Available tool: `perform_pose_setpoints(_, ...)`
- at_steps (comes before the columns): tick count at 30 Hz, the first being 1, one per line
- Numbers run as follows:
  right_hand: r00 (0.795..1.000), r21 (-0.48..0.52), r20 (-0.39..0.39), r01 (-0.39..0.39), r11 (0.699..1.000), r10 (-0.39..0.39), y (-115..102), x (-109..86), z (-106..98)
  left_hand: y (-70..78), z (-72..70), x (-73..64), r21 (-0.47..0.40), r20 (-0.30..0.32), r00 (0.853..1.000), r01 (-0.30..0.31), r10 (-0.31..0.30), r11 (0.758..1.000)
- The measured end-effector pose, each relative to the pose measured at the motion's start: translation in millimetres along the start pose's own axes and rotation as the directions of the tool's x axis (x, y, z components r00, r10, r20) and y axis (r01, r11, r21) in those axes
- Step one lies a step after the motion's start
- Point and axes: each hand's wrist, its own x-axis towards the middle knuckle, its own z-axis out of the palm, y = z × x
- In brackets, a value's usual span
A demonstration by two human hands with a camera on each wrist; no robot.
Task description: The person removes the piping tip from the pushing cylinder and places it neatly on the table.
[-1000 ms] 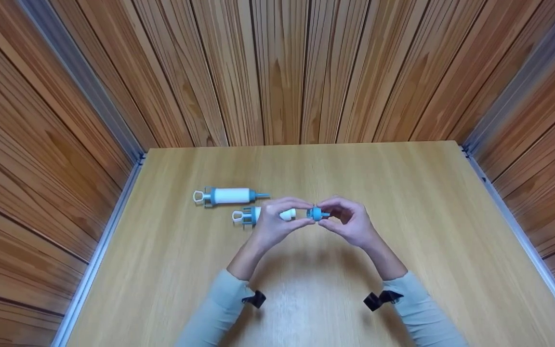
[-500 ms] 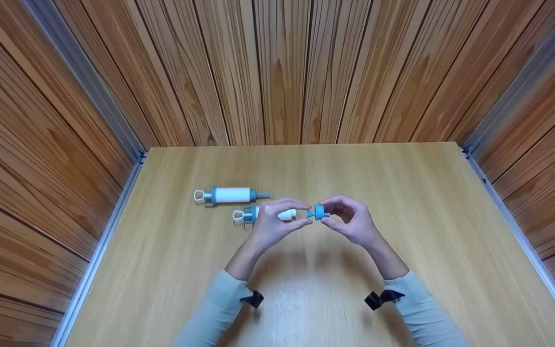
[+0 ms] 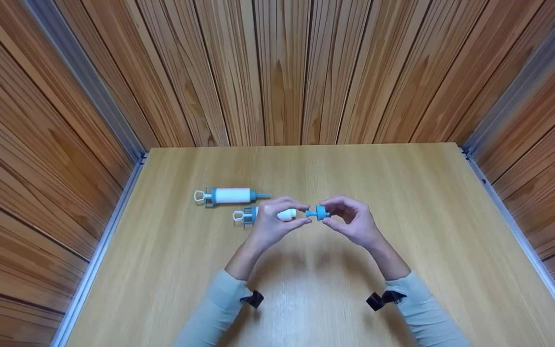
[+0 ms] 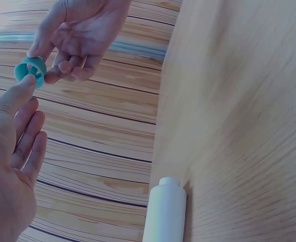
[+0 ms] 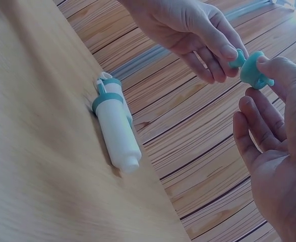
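Both hands meet over the table at a small blue nozzle cap (image 3: 321, 212), wide in the middle with narrow ends. My right hand (image 3: 351, 220) pinches the wide collar between thumb and fingers. Fingertips of my left hand (image 3: 277, 217) pinch the narrow stem (image 5: 237, 59) on its left side. In the left wrist view the cap's hollow inside faces the camera. Behind the left hand lies a white syringe-like tube (image 5: 118, 133) with a blue collar, a white pull handle and a bare white neck; the hand partly covers it in the head view.
A second syringe-like tube (image 3: 231, 195), with its blue nozzle on, lies farther back on the wooden table (image 3: 378, 178). Wood-plank walls (image 3: 282, 72) with metal edge strips enclose the table at the back and both sides.
The blue cap's collar has shifted slightly right with my right hand, and the narrow stem now shows more between the hands. The two tubes have not moved.
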Motion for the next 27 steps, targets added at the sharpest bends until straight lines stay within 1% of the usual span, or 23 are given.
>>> perform_pose_setpoints(10,1.0,-0.004,-0.001,0.009,1.0,-0.009,0,-4.9,-11,-0.3,-2.9,-0.6,-0.003,0.005,1.0,0.027,-0.027,1.0)
perform_pose_setpoints(14,1.0,-0.002,-0.015,0.006,1.0,-0.006,0,-7.7,-15,-1.4,-3.1,-0.8,-0.002,-0.013,1.0,0.011,-0.011,1.0)
perform_pose_setpoints(17,1.0,-0.003,-0.015,0.008,1.0,-0.008,0,-9.8,-19,-1.3,-3.1,-0.4,0.015,-0.02,1.0,0.008,-0.008,1.0)
perform_pose_setpoints(23,1.0,-0.013,-0.011,0.005,1.0,-0.005,1,-11.7,-27,2.7,-1.3,2.8,0.03,-0.01,0.998,0.054,-0.054,0.998)
perform_pose_setpoints(27,1.0,-0.028,-0.025,0.001,1.0,-0.002,2,-13.8,-33,4.3,2.2,7.7,0.015,-0.017,0.997,0.076,-0.076,0.997)
